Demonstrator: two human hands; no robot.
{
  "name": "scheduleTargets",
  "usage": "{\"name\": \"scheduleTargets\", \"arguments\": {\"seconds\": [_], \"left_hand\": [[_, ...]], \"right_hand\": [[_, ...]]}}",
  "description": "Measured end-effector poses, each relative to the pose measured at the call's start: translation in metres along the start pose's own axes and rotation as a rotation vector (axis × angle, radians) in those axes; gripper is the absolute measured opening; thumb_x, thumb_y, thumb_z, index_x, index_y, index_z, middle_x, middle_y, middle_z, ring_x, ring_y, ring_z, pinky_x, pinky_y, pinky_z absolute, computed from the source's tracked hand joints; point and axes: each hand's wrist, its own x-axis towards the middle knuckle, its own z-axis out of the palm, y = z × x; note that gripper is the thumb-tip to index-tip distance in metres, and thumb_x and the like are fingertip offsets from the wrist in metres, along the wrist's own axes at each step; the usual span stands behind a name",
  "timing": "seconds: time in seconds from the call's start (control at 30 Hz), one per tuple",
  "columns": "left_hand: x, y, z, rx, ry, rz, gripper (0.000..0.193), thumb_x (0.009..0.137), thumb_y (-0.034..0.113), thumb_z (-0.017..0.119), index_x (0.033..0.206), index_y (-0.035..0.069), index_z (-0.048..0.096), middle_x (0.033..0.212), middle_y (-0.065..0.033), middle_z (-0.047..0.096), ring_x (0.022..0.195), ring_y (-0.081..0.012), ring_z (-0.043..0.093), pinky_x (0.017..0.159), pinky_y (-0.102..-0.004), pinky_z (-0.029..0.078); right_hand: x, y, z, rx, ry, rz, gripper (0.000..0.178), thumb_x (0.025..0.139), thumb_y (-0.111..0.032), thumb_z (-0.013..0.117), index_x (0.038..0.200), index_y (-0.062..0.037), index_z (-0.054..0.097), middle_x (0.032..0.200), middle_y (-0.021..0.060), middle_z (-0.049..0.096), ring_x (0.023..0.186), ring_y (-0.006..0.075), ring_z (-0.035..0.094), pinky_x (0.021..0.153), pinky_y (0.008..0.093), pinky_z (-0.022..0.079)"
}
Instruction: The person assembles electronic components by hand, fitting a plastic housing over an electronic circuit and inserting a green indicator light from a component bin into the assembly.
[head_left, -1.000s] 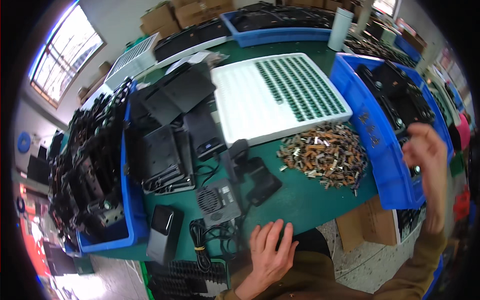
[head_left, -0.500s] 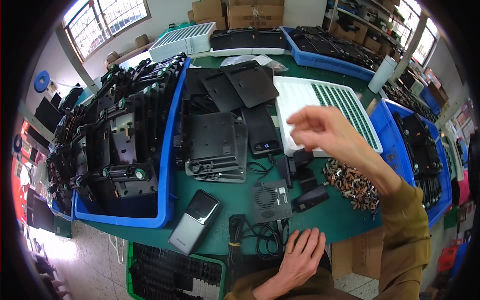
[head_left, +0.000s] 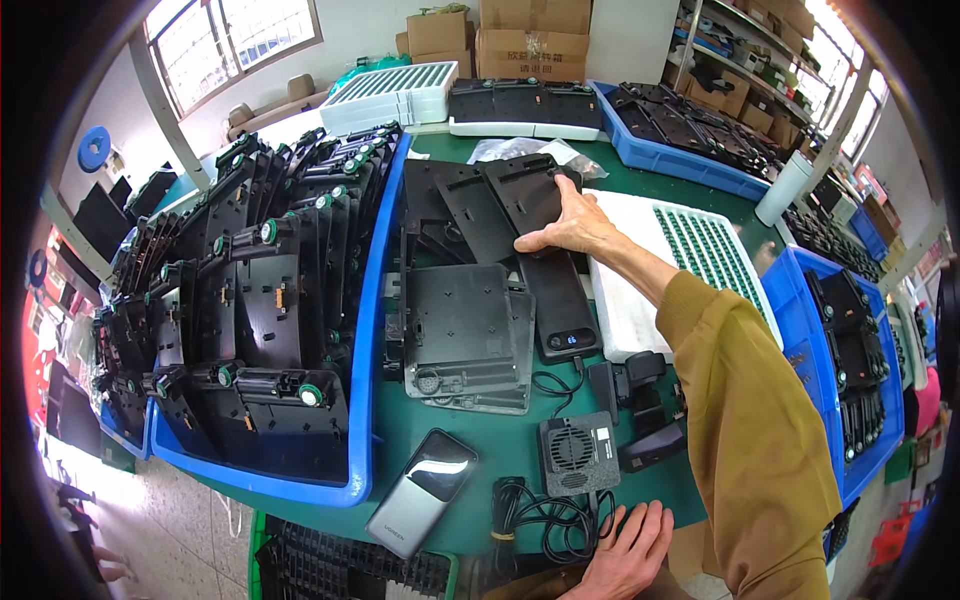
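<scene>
My right hand (head_left: 582, 226) reaches across the table and grips the right edge of a black plastic panel (head_left: 520, 196), thumb on the near side and fingers at the far side. That panel is the top one of several overlapping panels. Under its near end lies a dark slab-shaped device (head_left: 556, 300) with a small lit display and a cable. Other panels (head_left: 462, 312) are stacked to the left. My left hand (head_left: 632, 552) rests with fingers outstretched at the table's front edge, beside a coiled black cable (head_left: 565, 535) and a grey box with a fan grille (head_left: 580, 456).
A large blue bin (head_left: 362, 400) of black panel assemblies stands at left. A silver-black power bank (head_left: 424, 492) lies in front. At right are a white tray (head_left: 618, 235) with green strips and another blue bin (head_left: 800, 285). A green crate (head_left: 258, 560) sits below the front edge.
My right hand has moved from above the white tray, left and away from me, onto the top black panel and taken hold of its edge. The whole view has shifted slightly; my left hand stays near the cable.
</scene>
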Motion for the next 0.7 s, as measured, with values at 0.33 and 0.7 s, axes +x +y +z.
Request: {"name": "scheduleTargets", "arguments": {"seconds": [0.33,0.7], "left_hand": [[0.003,-0.002,0.000,-0.062,0.005,0.019,0.041,0.086,0.016,0.056,0.122,-0.002,0.061,0.125,-0.0169,0.058,0.117,-0.0294,0.056,0.104,-0.0468,0.042],[0.003,-0.010,-0.004,-0.109,0.028,-0.015,0.066,0.069,0.015,0.081,0.127,-0.006,0.057,0.126,-0.0195,0.056,0.114,-0.0369,0.055,0.102,-0.0551,0.041]], "right_hand": [[-0.019,0.008,-0.047,0.464,0.078,-0.201,0.108,0.060,-0.048,0.088,0.145,-0.0042,0.040,0.129,0.0173,0.058,0.116,0.0281,0.057,0.101,0.0489,0.042],[-0.271,0.072,-0.103,1.724,-0.506,-0.339,0.104,0.085,-0.053,0.071,0.157,-0.0025,0.015,0.155,0.0379,0.017,0.144,0.0548,0.021,0.110,0.0748,0.024]]}}
